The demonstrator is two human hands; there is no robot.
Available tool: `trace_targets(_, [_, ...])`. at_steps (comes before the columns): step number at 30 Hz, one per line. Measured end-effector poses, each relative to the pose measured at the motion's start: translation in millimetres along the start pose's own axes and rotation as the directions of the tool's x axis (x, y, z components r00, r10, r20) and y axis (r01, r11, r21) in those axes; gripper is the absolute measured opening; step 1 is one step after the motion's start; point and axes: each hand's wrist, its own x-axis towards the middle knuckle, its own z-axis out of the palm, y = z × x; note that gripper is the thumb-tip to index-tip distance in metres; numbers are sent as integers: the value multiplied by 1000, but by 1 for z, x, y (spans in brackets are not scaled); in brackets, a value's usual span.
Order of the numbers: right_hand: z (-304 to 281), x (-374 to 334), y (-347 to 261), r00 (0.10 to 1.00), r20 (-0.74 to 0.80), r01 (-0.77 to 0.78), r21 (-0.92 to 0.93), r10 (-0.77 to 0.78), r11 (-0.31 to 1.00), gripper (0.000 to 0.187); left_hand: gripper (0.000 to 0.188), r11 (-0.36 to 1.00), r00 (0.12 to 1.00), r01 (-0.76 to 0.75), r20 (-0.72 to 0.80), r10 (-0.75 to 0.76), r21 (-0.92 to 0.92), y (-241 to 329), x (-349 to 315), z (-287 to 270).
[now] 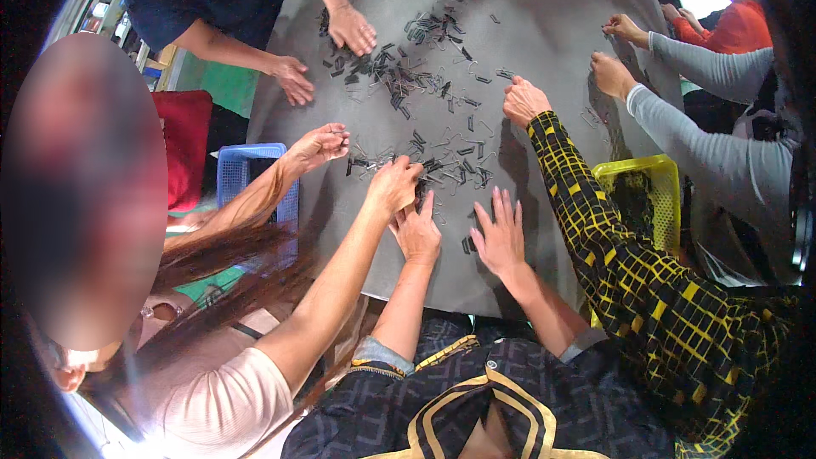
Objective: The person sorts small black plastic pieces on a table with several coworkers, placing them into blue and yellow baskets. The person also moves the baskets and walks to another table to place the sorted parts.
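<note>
Dozens of small dark clips lie scattered across the grey table, thickest at its middle. Left hand rests among the nearest ones, fingers loosely bent; whether it grips any, I cannot tell. Right hand lies flat, fingers spread, beside one clip. Other people's hands work around; blue basket left, yellow basket right.

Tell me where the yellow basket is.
In the head view the yellow basket sits at the right edge of the grey table, right of the person's right hand, tucked behind a co-worker's black-and-yellow checked sleeve, with dark small pieces inside.
</note>
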Motion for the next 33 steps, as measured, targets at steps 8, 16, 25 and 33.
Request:
trace_targets(8, [-2,3,11,983,-149,-101,56,108,993,61,53,959,958,-243,121,261,-143,43,28,-18])
trace_targets(16, [-14,47,26,991,-97,-96,11,97,995,55,46,985,974,-136,167,152,-104,32,17,-31])
trace_targets(25, [-25,6,13,989,-37,-140,44,142,989,52,49,938,937,-313,113,331,-151,54,39,-31])
trace_targets(33, [-7,-52,6,995,20,-103,147,101,984,45,48,975,971,-202,110,212,-98,54,59,-30])
